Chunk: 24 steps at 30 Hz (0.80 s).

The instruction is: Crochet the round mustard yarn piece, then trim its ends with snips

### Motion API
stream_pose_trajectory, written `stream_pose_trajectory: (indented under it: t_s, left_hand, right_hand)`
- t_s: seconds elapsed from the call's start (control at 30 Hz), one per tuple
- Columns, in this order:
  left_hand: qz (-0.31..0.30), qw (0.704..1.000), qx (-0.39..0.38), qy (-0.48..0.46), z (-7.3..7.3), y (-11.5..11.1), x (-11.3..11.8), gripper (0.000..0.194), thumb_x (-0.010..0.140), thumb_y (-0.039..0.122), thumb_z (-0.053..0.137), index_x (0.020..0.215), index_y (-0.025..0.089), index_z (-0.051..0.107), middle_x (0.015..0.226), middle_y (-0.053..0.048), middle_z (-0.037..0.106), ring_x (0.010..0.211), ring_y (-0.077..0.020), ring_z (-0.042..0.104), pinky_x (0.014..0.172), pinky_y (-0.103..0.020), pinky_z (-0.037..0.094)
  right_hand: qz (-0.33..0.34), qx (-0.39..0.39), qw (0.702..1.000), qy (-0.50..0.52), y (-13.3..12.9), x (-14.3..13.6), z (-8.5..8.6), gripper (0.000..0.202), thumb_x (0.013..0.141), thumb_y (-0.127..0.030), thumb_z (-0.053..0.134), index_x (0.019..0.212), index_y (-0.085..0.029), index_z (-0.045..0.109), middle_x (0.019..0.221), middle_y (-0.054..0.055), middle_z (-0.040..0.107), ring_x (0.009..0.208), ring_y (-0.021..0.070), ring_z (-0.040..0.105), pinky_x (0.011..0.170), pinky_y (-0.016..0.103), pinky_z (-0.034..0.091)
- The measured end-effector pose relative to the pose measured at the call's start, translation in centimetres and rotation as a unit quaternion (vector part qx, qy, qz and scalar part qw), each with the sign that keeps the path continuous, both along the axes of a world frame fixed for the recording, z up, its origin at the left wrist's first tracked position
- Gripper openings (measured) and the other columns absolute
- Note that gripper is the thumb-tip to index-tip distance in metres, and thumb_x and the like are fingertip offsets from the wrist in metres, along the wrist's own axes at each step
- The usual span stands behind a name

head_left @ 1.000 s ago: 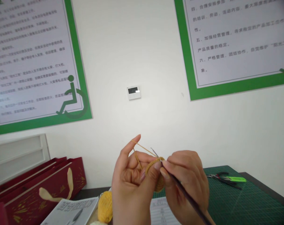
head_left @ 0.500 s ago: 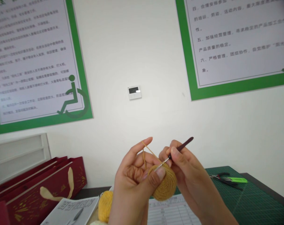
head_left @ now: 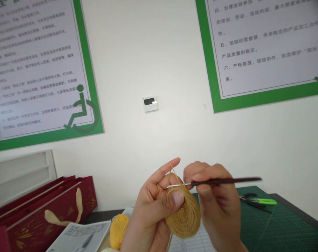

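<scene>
Pinched between the thumb and fingers of my left hand (head_left: 155,203) is a round mustard-yellow crochet piece (head_left: 185,217), hanging below the thumb. A strand of yarn (head_left: 174,169) loops over my raised left index finger and runs down to the piece's top edge. My right hand (head_left: 218,196) grips a crochet hook (head_left: 224,181) by its dark handle, which lies nearly level and points right. The hook's thin metal shaft crosses the top edge of the piece, its tip just left of the yarn.
Yellow yarn ball (head_left: 118,231) and a printed booklet (head_left: 80,236) lie at left, by dark red gift bags (head_left: 56,217). On the right, pliers (head_left: 253,201) and a bright green-handled tool (head_left: 266,201) rest on a green cutting mat (head_left: 280,224). A printed sheet (head_left: 193,243) lies below my hands.
The hook has swung from a steep slant to nearly level, its handle now pointing right. My right hand has turned with it. My left hand and the crochet piece have shifted slightly right and down.
</scene>
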<state>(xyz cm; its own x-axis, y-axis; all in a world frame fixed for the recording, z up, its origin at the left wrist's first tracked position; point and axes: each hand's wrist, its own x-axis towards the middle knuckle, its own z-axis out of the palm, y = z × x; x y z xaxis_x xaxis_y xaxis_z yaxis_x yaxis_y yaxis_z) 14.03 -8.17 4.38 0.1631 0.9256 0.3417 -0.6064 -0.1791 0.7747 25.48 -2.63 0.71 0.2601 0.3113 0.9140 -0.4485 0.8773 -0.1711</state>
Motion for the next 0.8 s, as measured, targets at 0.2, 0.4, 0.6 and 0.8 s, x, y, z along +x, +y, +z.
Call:
stream_pose_trajectory:
  t_s: [0.2, 0.4, 0.6, 0.8]
  left_hand:
    - [0.019, 0.999, 0.022, 0.03, -0.1, 0.3, -0.7, 0.053, 0.066, 0.004, 0.085, 0.116, 0.018, 0.076, 0.079, -0.001, 0.065, 0.063, -0.0075, 0.057, 0.059, -0.017, 0.049]
    - [0.179, 0.977, 0.082, 0.08, -0.1, 0.1, 0.3, 0.039, 0.066, 0.01, 0.088, 0.103, 0.021, 0.08, 0.073, 0.0, 0.067, 0.064, -0.0092, 0.06, 0.062, -0.017, 0.049]
    - [0.234, 0.962, 0.092, 0.103, -0.2, 0.2, 0.7, 0.044, 0.069, 0.014, 0.086, 0.112, 0.021, 0.077, 0.073, -0.001, 0.066, 0.065, -0.0111, 0.061, 0.061, -0.019, 0.049]
    - [0.258, 0.956, 0.101, 0.1, -0.1, 0.2, 0.8, 0.043, 0.069, 0.011, 0.086, 0.109, 0.021, 0.077, 0.072, 0.0, 0.069, 0.061, -0.0104, 0.06, 0.058, -0.017, 0.047]
  right_hand:
    - [0.237, -0.175, 0.955, 0.034, -1.0, 0.3, 0.9, 0.028, 0.102, -0.034, 0.05, 0.077, -0.022, 0.055, 0.063, -0.002, 0.05, 0.063, 0.014, 0.044, 0.061, 0.029, 0.037]
    - [0.358, -0.255, 0.898, -0.025, -1.3, -0.1, 1.2, 0.033, 0.099, -0.04, 0.056, 0.072, -0.021, 0.053, 0.07, -0.002, 0.051, 0.067, 0.0122, 0.046, 0.065, 0.026, 0.04]
    - [0.157, -0.163, 0.974, -0.028, -0.5, -0.6, 0.6, 0.014, 0.098, -0.036, 0.06, 0.09, -0.024, 0.062, 0.089, -0.001, 0.068, 0.084, 0.0134, 0.06, 0.077, 0.026, 0.047]
    - [0.105, -0.132, 0.986, -0.002, 0.0, -0.1, 0.3, 0.012, 0.102, -0.03, 0.053, 0.094, -0.025, 0.061, 0.083, -0.002, 0.07, 0.081, 0.0118, 0.064, 0.078, 0.026, 0.048]
